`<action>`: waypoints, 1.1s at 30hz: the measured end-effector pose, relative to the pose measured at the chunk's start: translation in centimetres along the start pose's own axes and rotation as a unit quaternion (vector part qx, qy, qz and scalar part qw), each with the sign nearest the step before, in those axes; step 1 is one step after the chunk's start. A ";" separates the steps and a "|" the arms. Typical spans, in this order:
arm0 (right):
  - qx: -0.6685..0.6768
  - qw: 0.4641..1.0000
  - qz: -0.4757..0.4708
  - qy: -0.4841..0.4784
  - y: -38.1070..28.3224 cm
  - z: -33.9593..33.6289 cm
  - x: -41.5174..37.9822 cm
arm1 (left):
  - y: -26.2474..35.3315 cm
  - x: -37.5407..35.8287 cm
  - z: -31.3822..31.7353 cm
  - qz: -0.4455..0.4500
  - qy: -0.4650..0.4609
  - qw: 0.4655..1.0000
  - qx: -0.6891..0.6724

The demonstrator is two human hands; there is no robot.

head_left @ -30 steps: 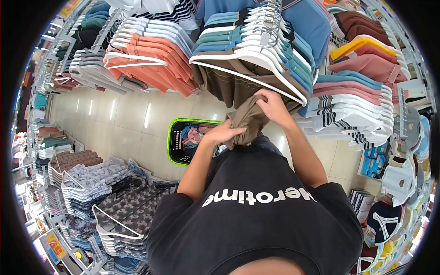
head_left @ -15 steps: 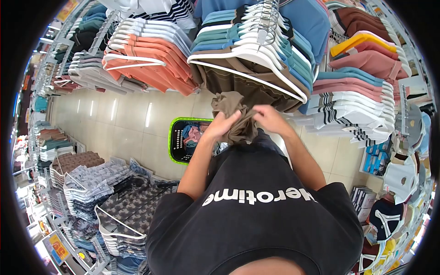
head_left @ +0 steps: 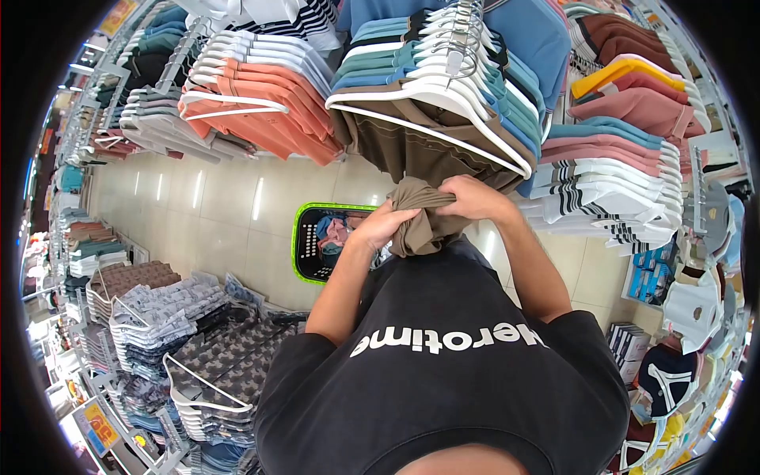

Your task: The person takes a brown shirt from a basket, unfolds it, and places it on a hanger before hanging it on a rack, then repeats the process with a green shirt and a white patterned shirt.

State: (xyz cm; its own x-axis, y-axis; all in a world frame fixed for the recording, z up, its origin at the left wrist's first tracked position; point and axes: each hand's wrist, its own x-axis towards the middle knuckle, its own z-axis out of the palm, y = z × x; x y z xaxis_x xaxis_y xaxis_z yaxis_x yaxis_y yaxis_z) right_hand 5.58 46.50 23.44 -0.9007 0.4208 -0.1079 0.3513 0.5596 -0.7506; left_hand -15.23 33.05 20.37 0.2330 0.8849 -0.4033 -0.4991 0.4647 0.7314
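A bunched brown garment is held in front of my waist; its folds hide what kind of clothing it is. My left hand grips its left side, thumb lying across the cloth. On the other side my right hand pinches the upper right part of the fabric. Just beyond my hands, a brown shirt hangs on a white hanger at the front of a rack of blue, green and black tops.
A black basket with a green rim stands on the tiled floor to my left, with clothes inside. Orange shirts hang ahead left, striped and pink shirts to the right. Patterned garments on hangers fill the lower left.
The brown garment has shifted slightly right and is gathered more compactly. My right hand has moved a little right and now pinches its upper edge. The basket and racks look unchanged.
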 end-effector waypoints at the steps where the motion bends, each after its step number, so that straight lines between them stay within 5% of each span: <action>1: -0.001 1.000 0.000 -0.001 -0.2 -0.5 0.0 | 0.0 -0.1 0.2 -0.001 0.021 1.000 -0.022; 3: 0.219 0.956 0.193 -0.019 -0.7 -1.4 -0.1 | 0.5 -0.2 -0.4 -0.049 -0.022 0.998 0.022; 4: 0.219 0.969 0.104 0.043 -0.7 -1.5 0.0 | 0.6 -0.3 -0.6 -0.098 -0.065 0.991 0.068; 5: 0.219 0.969 0.105 0.043 -0.7 -1.6 0.0 | 0.6 -0.3 -0.5 -0.099 -0.065 0.991 0.068; 7: 0.221 0.966 0.118 0.066 -0.6 -1.9 0.1 | 0.6 -0.5 -0.2 -0.054 -0.141 0.938 0.313; 9: 0.224 0.962 0.146 0.065 -0.1 -1.7 0.3 | 0.2 -0.7 -0.3 -0.038 -0.100 0.938 0.328; 11: 0.137 0.972 0.111 0.154 0.6 -0.8 0.8 | 1.4 -1.1 0.6 -0.086 -0.068 0.984 0.137; 15: 0.113 0.970 0.073 0.202 -0.6 -0.4 1.1 | 0.0 -0.5 -0.1 -0.007 0.035 0.998 -0.054; 17: 0.351 0.917 0.076 0.175 -1.1 -0.4 1.5 | -0.3 -0.5 -0.6 0.002 0.045 0.996 -0.074; 19: 0.388 0.900 0.046 0.193 -1.3 -0.6 2.1 | -0.5 -0.6 -1.2 -0.008 0.061 0.983 -0.175; 21: 0.578 0.786 -0.002 0.220 -3.4 -2.1 2.4 | -0.6 -1.0 -1.1 0.009 0.064 0.980 -0.186; 26: 0.683 0.695 -0.072 0.213 -4.1 -3.1 3.7 | -0.6 -1.7 -1.6 0.053 0.123 0.967 -0.218; 33: 0.712 0.658 -0.062 0.237 -3.4 -2.9 5.1 | -0.9 -2.8 -3.3 0.087 0.131 0.944 -0.289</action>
State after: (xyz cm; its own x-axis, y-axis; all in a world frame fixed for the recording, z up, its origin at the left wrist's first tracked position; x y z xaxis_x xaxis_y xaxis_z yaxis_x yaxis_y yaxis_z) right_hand 0.54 48.80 27.32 -0.6003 0.7993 -0.0257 -0.6180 -0.4840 -0.6195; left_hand -18.14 30.02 19.03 -0.0717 0.8735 -0.4814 -0.9007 0.1507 0.4075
